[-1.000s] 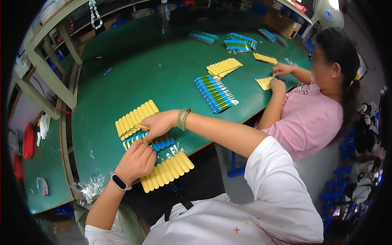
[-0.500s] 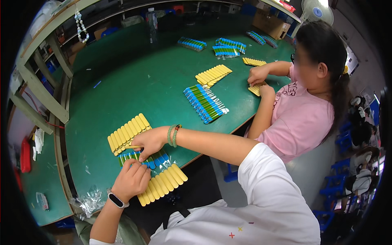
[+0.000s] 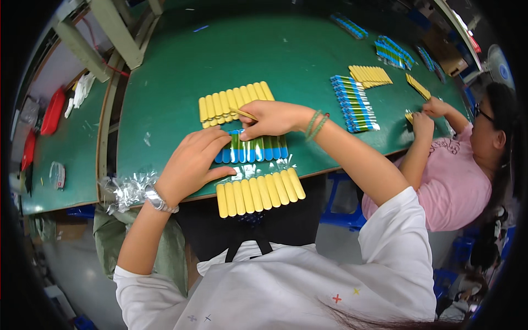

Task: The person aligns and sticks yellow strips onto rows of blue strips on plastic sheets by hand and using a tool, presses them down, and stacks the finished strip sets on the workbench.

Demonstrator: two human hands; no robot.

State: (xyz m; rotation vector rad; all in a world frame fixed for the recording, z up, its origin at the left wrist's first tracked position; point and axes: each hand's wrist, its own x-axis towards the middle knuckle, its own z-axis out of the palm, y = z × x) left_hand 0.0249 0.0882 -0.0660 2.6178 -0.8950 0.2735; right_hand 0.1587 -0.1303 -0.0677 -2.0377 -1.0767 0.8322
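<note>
My left hand (image 3: 192, 159) lies with its fingers stretched out and thumb apart, fingertips at the left end of a row of blue-and-green round-ended strips (image 3: 250, 154) in clear film. My right hand (image 3: 269, 120) is closed on a thin yellow round-ended stick (image 3: 243, 114), its thumb resting at the upper edge of the blue-and-green row. Beyond the hands lie layered rows of yellow sticks (image 3: 228, 100). Nearer to me, another row of yellow sticks (image 3: 261, 192) with clear film along its top hangs over the table's edge.
On the green table (image 3: 264, 60), a blue-and-green pack (image 3: 352, 104) and yellow stick rows (image 3: 371, 75) lie to the right. A co-worker in pink (image 3: 454, 187) handles yellow sticks there. Crumpled clear film (image 3: 129, 190) sits at the front left edge, near a wooden frame post (image 3: 118, 33).
The view has swung right and down. My left hand has opened from a bent-finger grip and spread along the left end of the blue-and-green row. My right hand still holds the yellow stick.
</note>
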